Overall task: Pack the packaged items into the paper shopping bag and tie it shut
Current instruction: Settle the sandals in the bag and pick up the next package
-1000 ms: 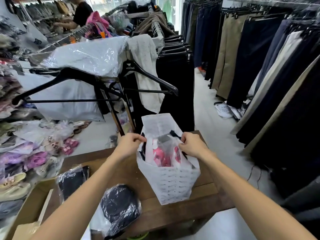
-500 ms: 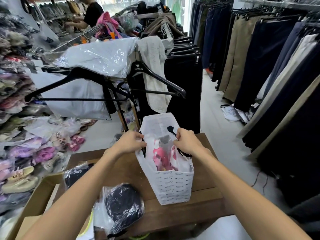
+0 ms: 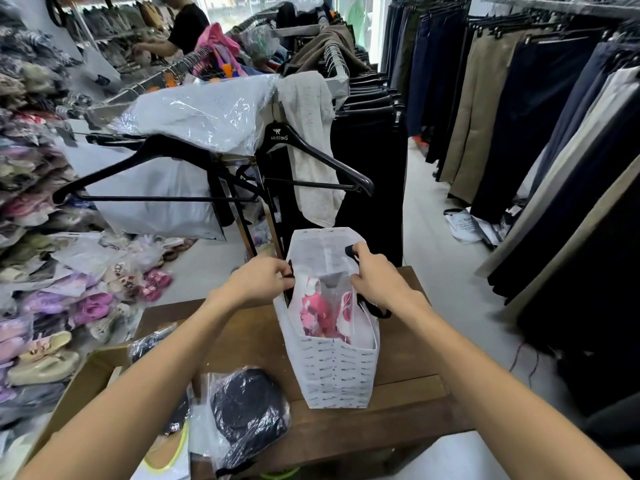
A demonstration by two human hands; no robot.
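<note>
Paper shopping bag (image 3: 337, 372) upright on bench (image 3: 408, 386) | pink packaged item (image 3: 317, 311) inside | left hand (image 3: 261, 280), right hand (image 3: 375, 280) each pinch a black handle at the rim | dark packaged item (image 3: 247, 407) on bench, left of bag.

Upright white printed paper bag (image 3: 337, 372) on wooden table, pink packaged item (image 3: 317, 311) inside

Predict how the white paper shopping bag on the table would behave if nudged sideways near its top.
The paper shopping bag looks tall and narrow-based, so it would probably tip rather than slide. Its thin walls would likely crumple. The packaged pink item inside seems light, adding little stability.
</note>
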